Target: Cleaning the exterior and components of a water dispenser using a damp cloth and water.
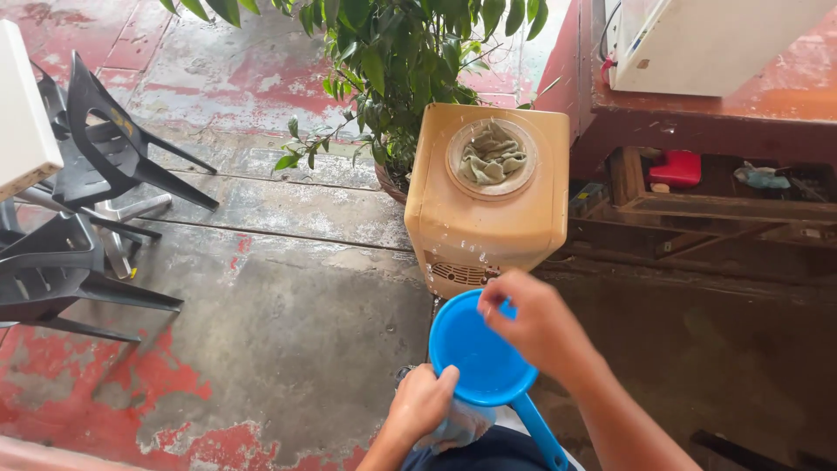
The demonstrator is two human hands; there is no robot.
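Wiping step, by look of it. Round blue plastic dipper with long handle [480, 353] sat between hands. Left hand [423, 403] clenched on pale cloth [460, 426] under rim; right hand [534, 324] pinched far rim. Yellowed plastic water dispenser [488, 196] stood just beyond. Turning bowl would call for firm rim hold.

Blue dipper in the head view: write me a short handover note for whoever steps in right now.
Left hand: closed on a pale cloth, thumb against the rim of the blue dipper.
Right hand: fingers on the dipper's far rim, steadying it; the handle points down toward the person.
Just ahead stands a yellowed water dispenser with no bottle; a greenish rag is stuffed in its top opening.
Done: dipper and cloth are in hand.
Left: whether the bowl is wet or wiped cannot be told.
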